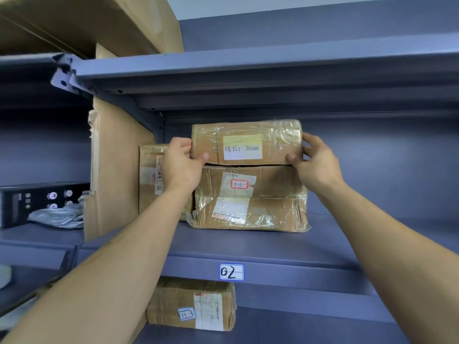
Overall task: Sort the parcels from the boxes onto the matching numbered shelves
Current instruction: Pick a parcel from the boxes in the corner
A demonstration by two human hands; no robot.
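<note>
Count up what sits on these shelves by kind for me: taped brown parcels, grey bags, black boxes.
Taped brown parcels: 5 (held parcel, two stacked under it, one standing beside them, one below the 02 tag)
Grey bags: 1
Black boxes: 1
Total: 7

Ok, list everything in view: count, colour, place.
Top parcel: one, brown, atop stack.
Stack: two parcels, brown, middle shelf.
Side parcel: one, brown, left of stack.
Low parcel: one, brown, lower shelf.
Label: one, white, reads 02, middle shelf's edge.
Cardboard: one, brown, upright, far left.
Top box: one, brown, upper shelf.
Black box: one, black, left bay.
Bag: one, grey, by black box.
Left grip: one, bare, holds top parcel's left end.
Right grip: one, bare, holds its right end.
</note>
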